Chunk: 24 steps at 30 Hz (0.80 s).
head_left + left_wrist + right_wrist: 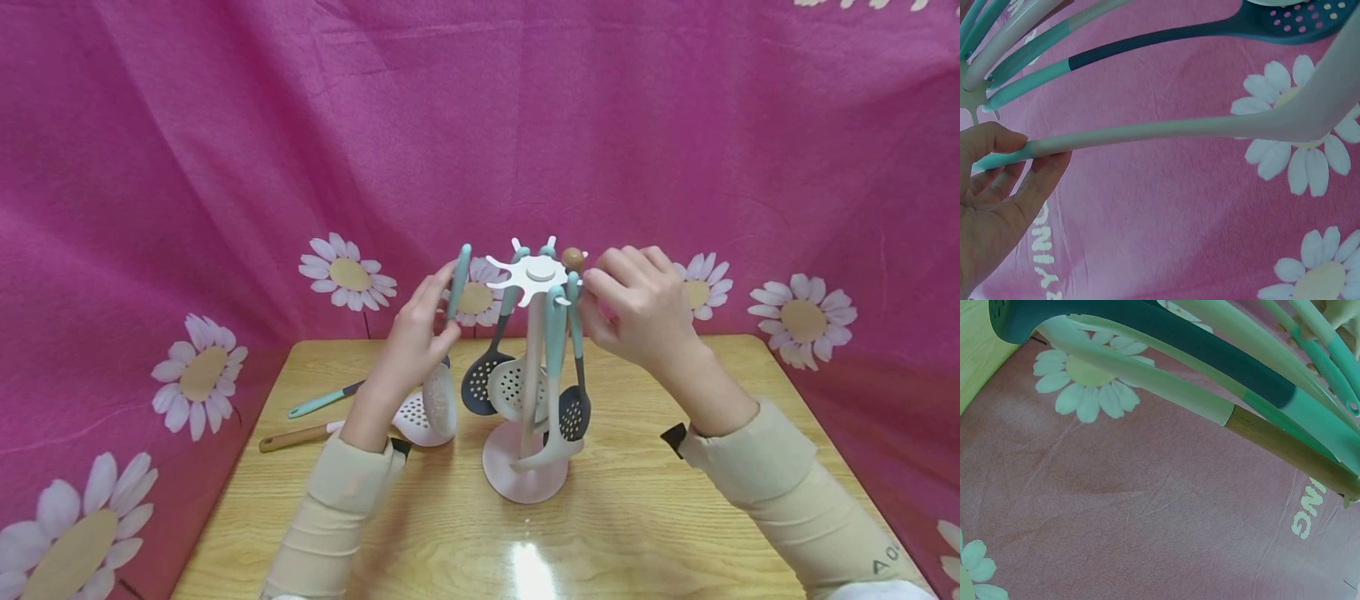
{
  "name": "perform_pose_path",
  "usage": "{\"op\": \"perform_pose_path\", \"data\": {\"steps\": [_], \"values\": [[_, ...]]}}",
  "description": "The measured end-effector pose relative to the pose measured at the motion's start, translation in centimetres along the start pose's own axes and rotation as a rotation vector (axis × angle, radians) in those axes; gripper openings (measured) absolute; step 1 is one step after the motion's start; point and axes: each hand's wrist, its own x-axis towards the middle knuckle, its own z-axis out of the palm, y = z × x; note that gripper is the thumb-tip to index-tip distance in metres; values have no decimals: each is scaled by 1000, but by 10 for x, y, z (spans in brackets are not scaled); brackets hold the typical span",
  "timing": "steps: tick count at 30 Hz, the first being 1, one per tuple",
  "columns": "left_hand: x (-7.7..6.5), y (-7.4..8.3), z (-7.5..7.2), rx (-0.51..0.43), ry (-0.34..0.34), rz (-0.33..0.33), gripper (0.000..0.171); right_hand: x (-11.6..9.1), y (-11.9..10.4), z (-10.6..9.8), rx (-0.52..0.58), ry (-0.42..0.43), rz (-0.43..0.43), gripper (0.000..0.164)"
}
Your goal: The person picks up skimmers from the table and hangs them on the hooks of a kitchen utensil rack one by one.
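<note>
My left hand (420, 333) pinches a mint-handled utensil (1147, 131) between thumb and fingers, left of the rack. Its pale grey shaft bends into a broad pale head (440, 402), hanging below the hand. A white utensil rack (527, 277) with a pink base (525, 492) stands in the middle. Beside its hooks on the right, my right hand (637, 300) has curled fingers at a hook tip; its fingertips are partly hidden. Mint-handled utensils hang there, among them a dark skimmer (480, 383), a pale skimmer (510, 387) and a wooden-handled one (1285, 447).
On the wooden table (450, 550), left of the rack, lie a brown-handled white slotted spoon (420, 429) and a utensil with a mint handle (318, 403). A pink cloth (450, 125) with daisies surrounds the back and sides.
</note>
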Motion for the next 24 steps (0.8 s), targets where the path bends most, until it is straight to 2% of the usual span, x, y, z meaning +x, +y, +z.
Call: {"op": "perform_pose_path", "data": {"steps": [10, 19, 24], "values": [[9, -2, 8, -22, -32, 56, 65, 1, -1, 1, 2, 10, 6, 16], [11, 1, 13, -2, -72, 12, 67, 1, -1, 1, 0, 9, 5, 16], [12, 1, 17, 2, -66, 35, 65, 0, -1, 1, 4, 9, 7, 16]]}}
